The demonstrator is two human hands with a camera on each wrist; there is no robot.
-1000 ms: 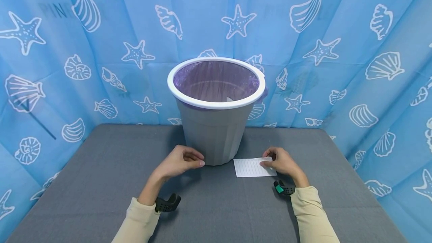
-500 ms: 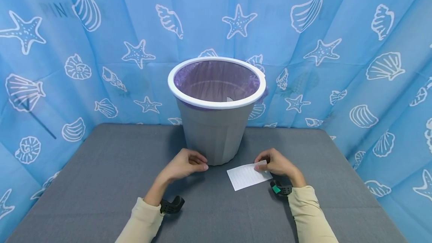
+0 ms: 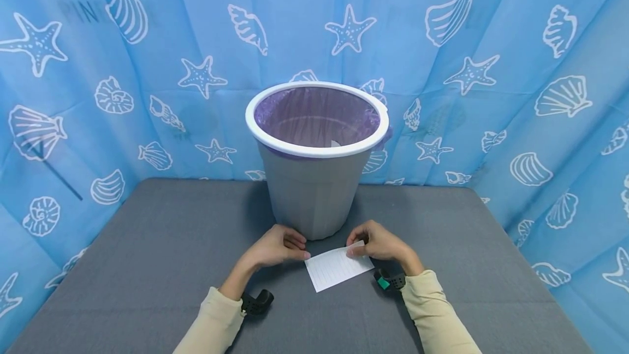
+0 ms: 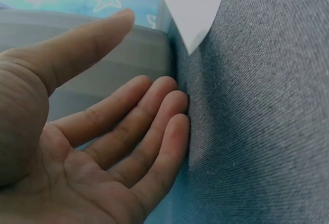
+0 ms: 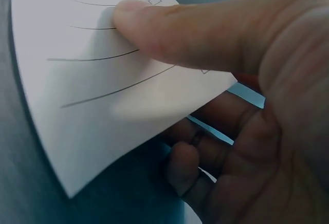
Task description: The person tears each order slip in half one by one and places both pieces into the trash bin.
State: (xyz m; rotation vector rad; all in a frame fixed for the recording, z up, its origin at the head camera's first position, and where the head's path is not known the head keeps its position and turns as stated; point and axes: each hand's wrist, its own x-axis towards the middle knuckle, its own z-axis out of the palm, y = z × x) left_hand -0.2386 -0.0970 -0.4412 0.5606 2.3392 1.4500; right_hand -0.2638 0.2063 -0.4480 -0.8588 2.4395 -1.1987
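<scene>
A small white sheet of lined paper [image 3: 336,269] is held tilted in front of the bin by my right hand [image 3: 380,242]. In the right wrist view the thumb lies on the paper's [image 5: 92,80] printed face, with the fingers behind it; lines and small boxes show there. My left hand [image 3: 275,247] is near the bin's base, at the paper's left corner in the head view. The left wrist view shows this hand [image 4: 92,131] with thumb and fingers apart, nothing between them, and the paper's corner [image 4: 193,13] a little beyond the fingertips.
A grey waste bin [image 3: 314,195] with a white rim and purple liner stands behind the hands. A small white scrap [image 3: 335,143] shows inside it. Grey cloth [image 3: 417,212] covers the table, and a blue shell-patterned curtain [image 3: 290,15] hangs behind.
My right hand has lifted and turned the paper and brought it left toward the left hand. The left hand has shifted slightly right and nearer to me. The bin has stayed in place.
</scene>
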